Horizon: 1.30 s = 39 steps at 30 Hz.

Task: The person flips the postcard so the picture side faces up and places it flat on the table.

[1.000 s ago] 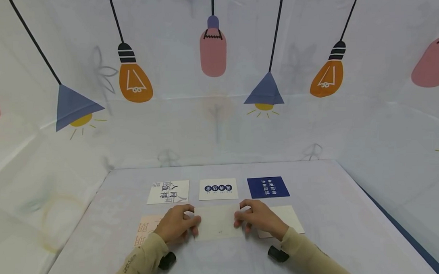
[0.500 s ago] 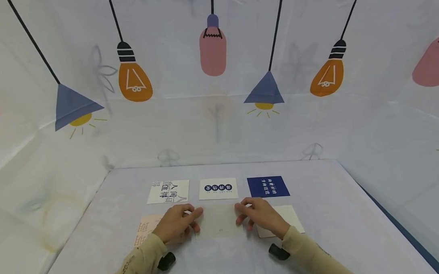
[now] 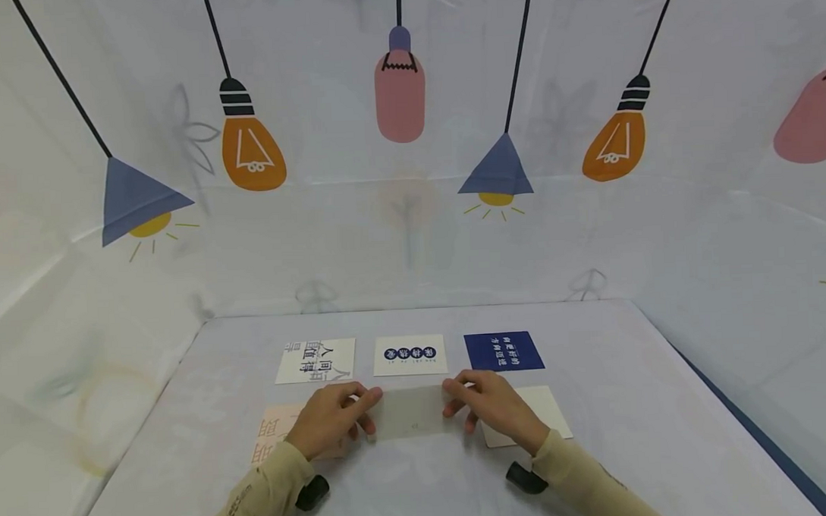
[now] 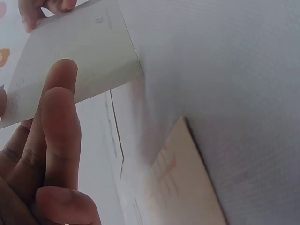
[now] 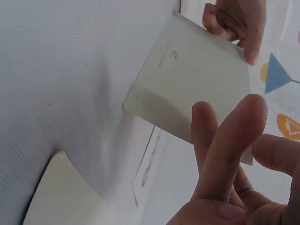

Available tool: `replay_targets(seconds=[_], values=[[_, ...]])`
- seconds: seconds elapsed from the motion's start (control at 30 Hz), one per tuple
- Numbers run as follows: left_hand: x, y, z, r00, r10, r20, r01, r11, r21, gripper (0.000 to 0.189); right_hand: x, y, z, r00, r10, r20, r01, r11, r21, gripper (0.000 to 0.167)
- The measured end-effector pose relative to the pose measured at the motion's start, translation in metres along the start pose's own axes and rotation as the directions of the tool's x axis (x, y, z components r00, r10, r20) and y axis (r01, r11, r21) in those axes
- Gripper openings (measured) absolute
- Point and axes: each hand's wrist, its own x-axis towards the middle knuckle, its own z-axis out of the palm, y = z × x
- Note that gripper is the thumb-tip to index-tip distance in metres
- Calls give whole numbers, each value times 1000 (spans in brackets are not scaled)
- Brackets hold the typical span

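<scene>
A plain pale card (image 3: pixel 411 414) with a small faint mark hangs between my two hands, tilted, its near edge off the table in the wrist views. My left hand (image 3: pixel 331 420) pinches its left side, fingers against the marked face (image 4: pixel 93 47) in the left wrist view. On the opposite side, my right hand (image 3: pixel 495 408) pinches the card (image 5: pixel 197 75) by its edge, the thumb near the corner. Partly under the left hand lies a peach card (image 3: pixel 274 431) with orange characters. Beside the right wrist, a cream card (image 3: pixel 547 411) lies partly covered.
Behind the hands is a row of cards: a white one with grey and black characters (image 3: pixel 316 361), a white one with dark blue circles (image 3: pixel 411 364), and a navy one with white characters (image 3: pixel 485 353). A lamp-printed white cloth (image 3: pixel 351 245) encloses the table.
The pale card has tilted up, its near edge rising toward the far row. Both thumbs have shifted slightly upward along its sides. The other cards stay where they were.
</scene>
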Motion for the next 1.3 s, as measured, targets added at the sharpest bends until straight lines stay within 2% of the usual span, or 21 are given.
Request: replay_targets(seconds=[0.33, 0.53, 0.73, 0.9, 1.1, 1.3], values=[[-8, 8, -1, 993, 96, -72, -84, 985, 149, 50, -10, -5, -6, 994, -108, -13, 107, 991, -74, 39], [-11, 12, 2, 978, 162, -128, -119, 950, 288, 45, -13, -4, -11, 990, -137, -35, 132, 984, -120, 41], [-14, 15, 5, 969, 197, -149, -137, 931, 338, 36, -14, 1, -14, 983, -184, -13, 178, 967, -183, 27], [-16, 14, 5, 973, 193, -126, -133, 916, 378, 38, -16, 5, -12, 984, -176, 5, 174, 962, -209, 28], [-19, 7, 7, 975, 212, -74, -160, 887, 433, 36, -17, 11, -8, 991, -131, 38, 136, 966, -221, 27], [-19, 0, 11, 975, 216, -58, -169, 880, 445, 32, -17, 17, -6, 985, -153, 78, 167, 961, -221, 26]])
